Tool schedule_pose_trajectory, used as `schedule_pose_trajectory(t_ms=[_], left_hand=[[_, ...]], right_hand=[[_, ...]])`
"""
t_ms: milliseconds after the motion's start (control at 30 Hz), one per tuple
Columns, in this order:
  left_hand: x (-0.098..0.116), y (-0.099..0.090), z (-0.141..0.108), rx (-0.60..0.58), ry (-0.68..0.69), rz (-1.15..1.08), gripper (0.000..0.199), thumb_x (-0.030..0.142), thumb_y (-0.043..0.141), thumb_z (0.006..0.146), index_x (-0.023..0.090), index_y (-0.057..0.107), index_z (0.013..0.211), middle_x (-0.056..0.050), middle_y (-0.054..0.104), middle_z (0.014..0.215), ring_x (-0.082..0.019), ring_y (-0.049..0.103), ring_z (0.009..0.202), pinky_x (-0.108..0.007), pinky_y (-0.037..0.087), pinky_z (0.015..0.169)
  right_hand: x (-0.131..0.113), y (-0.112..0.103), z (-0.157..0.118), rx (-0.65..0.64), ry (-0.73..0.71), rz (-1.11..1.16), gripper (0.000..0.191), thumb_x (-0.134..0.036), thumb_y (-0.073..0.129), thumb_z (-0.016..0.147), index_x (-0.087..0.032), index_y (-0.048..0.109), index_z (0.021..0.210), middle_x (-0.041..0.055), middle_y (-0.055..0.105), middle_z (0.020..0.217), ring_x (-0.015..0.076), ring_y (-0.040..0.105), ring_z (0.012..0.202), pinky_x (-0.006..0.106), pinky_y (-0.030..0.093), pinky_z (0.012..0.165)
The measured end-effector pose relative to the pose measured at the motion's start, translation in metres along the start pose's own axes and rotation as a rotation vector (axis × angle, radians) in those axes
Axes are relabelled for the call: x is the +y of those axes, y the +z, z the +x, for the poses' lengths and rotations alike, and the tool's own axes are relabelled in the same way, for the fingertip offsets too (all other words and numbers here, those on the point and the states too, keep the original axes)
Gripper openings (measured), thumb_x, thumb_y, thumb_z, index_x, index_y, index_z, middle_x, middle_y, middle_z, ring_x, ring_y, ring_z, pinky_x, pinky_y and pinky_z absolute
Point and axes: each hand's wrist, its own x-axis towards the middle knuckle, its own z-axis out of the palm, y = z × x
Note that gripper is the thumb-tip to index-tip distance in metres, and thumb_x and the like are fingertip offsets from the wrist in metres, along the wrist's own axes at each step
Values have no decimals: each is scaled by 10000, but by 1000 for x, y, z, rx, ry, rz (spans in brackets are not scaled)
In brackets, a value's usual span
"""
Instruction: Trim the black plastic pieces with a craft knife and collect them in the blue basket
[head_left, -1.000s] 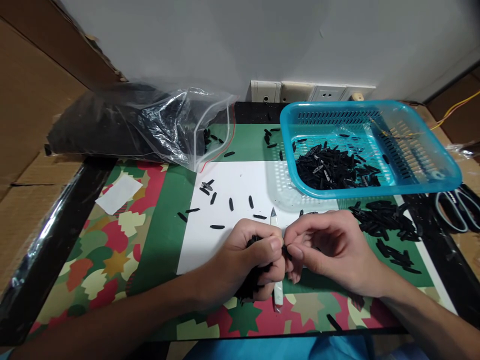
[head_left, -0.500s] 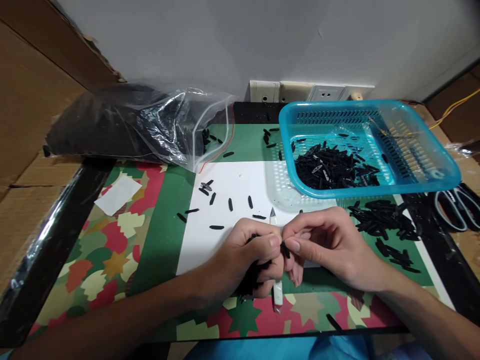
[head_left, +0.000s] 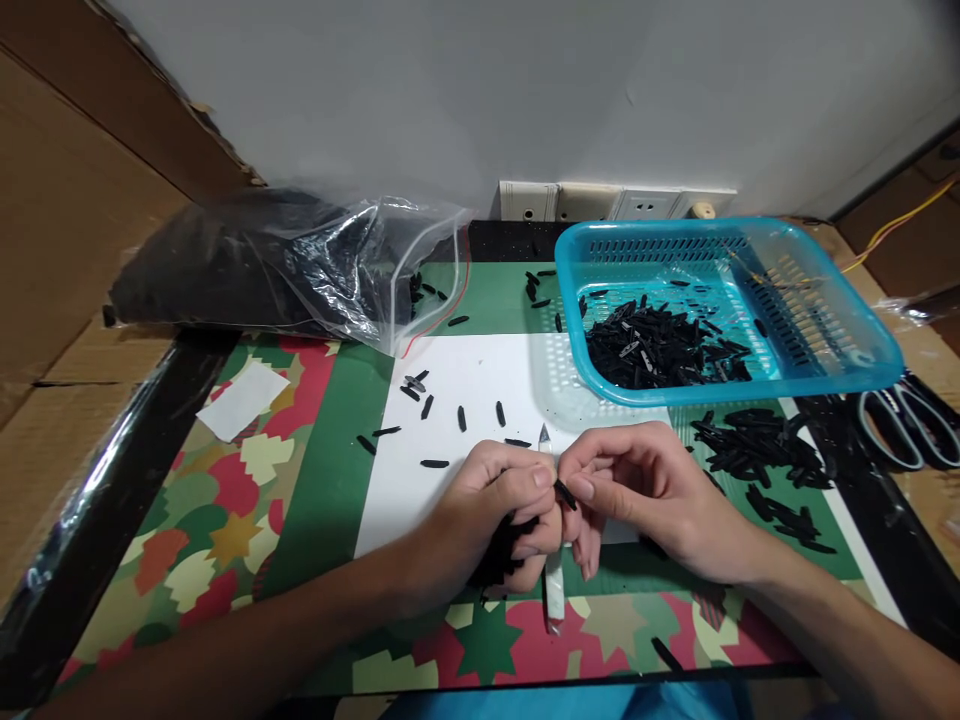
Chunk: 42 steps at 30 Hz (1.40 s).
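My left hand (head_left: 506, 505) is closed around a bunch of small black strips (head_left: 499, 558), which stick out below its fingers. Between both hands is one black piece (head_left: 565, 494), pinched by the thumb and fingers of my right hand (head_left: 637, 490) and touching the left fingertips. Under the hands lies a white craft knife (head_left: 553, 590), its pointed blade showing above them. Several loose black pieces (head_left: 462, 418) are scattered over the white sheet (head_left: 405, 510). The fingertips of the two hands meet over the sheet's lower right part.
A blue basket (head_left: 731, 392) with many black pieces stands at the back right. Beside it are black piles (head_left: 757, 445) and scissors (head_left: 900, 425). A plastic bag (head_left: 262, 265) of black material lies at the back left, near a paper scrap (head_left: 244, 400).
The camera view has shifted slightly, so the scene sits a little lower. The black piece between my fingertips now shows more clearly; both hands keep nearly the same pose.
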Motion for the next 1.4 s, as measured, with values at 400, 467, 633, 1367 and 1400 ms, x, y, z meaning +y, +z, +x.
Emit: schedule_pose_trajectory(t_ms=[400,467,633,1367,1400], left_hand=[[0,1,0,58,8,-45,436,400,611,977,189,441,637,58,449,534,-50,394,357,-129,276,331],[1,2,1,62,14,-42,432,393,606,974,189,440,632,54,456,533,-51,392,356,-132,278,328],[2,3,1,69,4,-39,432,392,588,958,196,422,611,52,444,515,-54,378,340,-137,261,316],[1,2,1,56,-17,-116,420,391,565,978,191,454,626,48,460,523,-62,375,334,-146,267,315],[1,2,1,55,-17,-112,422,394,564,982,192,454,628,48,460,524,-63,381,335,-146,267,315]], right_hand=[[5,-1,1,15,8,13,289,-344,904,881,-145,728,994,21,765,748,132,742,621,229,644,627],[4,-1,1,14,10,20,274,-366,869,915,-143,725,981,28,767,756,134,744,624,237,650,626],[2,1,-1,79,-74,-106,216,-353,800,976,-162,732,1053,13,755,743,137,735,612,242,636,614],[2,1,-5,227,-247,-478,173,-340,754,1000,-176,782,953,18,741,677,150,704,561,254,600,570],[2,1,-5,230,-251,-482,174,-340,752,1001,-176,785,952,19,743,678,151,706,561,254,600,570]])
